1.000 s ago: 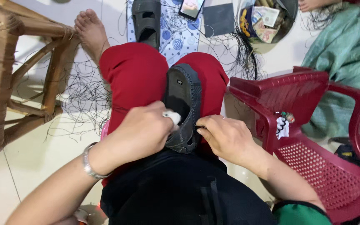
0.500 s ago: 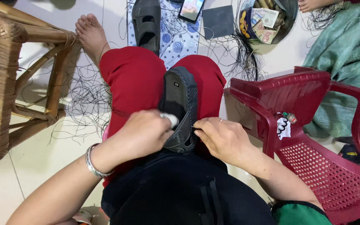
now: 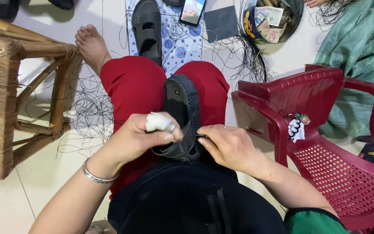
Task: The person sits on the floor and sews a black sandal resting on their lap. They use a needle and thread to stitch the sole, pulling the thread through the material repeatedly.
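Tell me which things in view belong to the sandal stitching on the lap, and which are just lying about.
In hand:
left hand, one finger wrapped in white, gripping the black sandal
right hand pinching at the sandal's edge
loose black thread on the floor, probably the stitching stock

Lying about:
second sandal on the patterned mat
phone
red plastic chair
cane stool
round tin

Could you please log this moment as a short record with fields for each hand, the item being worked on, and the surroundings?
left hand: grips the sandal's left side; one finger wrapped in white tape
right hand: pinches at the sandal's right edge
sandal: dark, resting on the red-clad lap
second sandal: lying on a dotted cloth
floor: loose black threads
left of person: wicker stool
right of person: red plastic chair
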